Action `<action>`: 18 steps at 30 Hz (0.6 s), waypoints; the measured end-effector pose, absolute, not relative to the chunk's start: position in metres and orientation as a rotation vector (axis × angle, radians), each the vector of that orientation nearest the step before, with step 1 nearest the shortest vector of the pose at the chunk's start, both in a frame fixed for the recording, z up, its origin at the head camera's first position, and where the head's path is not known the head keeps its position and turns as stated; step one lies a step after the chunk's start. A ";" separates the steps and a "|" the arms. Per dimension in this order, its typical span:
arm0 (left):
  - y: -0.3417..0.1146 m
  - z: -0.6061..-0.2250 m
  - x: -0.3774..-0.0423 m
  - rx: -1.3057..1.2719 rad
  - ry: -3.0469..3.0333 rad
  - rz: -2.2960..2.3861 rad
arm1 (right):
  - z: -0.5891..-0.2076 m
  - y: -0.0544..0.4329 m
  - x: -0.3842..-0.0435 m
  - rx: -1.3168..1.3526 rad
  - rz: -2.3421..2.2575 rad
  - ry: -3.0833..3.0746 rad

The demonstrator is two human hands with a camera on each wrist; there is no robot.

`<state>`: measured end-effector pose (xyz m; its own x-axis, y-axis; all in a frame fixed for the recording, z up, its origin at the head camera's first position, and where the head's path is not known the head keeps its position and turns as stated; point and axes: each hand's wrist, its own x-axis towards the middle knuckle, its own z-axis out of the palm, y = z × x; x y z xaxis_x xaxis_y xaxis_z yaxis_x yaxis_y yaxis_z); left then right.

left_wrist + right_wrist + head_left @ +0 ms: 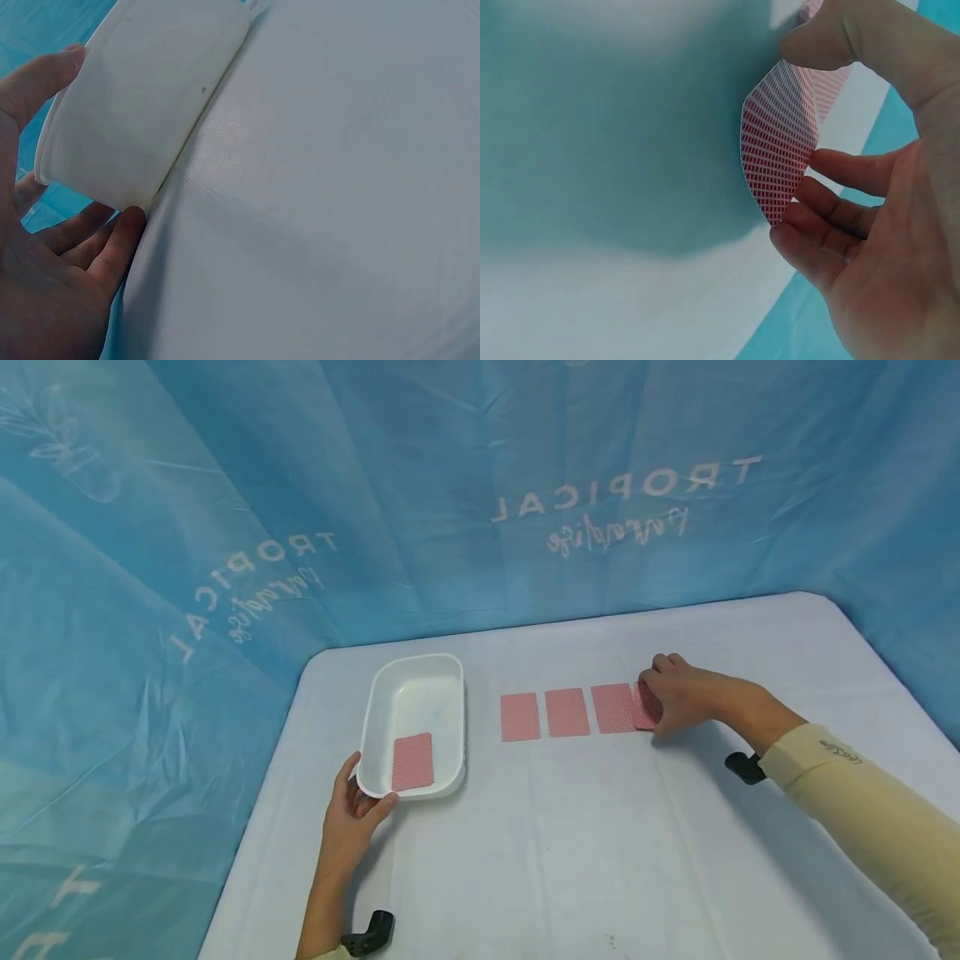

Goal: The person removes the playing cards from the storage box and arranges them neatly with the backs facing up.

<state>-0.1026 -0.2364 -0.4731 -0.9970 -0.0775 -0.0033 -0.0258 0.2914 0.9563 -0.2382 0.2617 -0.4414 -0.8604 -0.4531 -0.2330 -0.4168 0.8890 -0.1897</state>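
Note:
My right hand (684, 695) pinches a red-patterned playing card (778, 146) by opposite edges, thumb against several fingertips, and the card bows between them. In the head view that card overlaps the right side of the third card (612, 708) in a row. Left of it lie a second card (567, 712) and a first card (520, 717), patterned backs up. At the near left corner of a white plastic tray (420, 697), my left hand (351, 822) grips the rim with thumb and fingers. One card (412, 762) rests inside the tray, toward its near end.
A white cloth (570, 852) covers the table. Blue curtains (420, 510) with printed lettering hang along its back and left. Black wrist devices show on the left wrist (369, 933) and beside the right sleeve (847, 793).

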 end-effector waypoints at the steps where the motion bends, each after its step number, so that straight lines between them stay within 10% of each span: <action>1: -0.236 -0.473 -0.103 0.102 -2.488 -1.839 | -0.441 0.263 -0.238 -0.657 -0.198 2.778; 18: -0.237 -0.475 -0.103 0.102 -2.497 -1.835 | -0.443 0.285 -0.240 -0.718 -0.249 2.747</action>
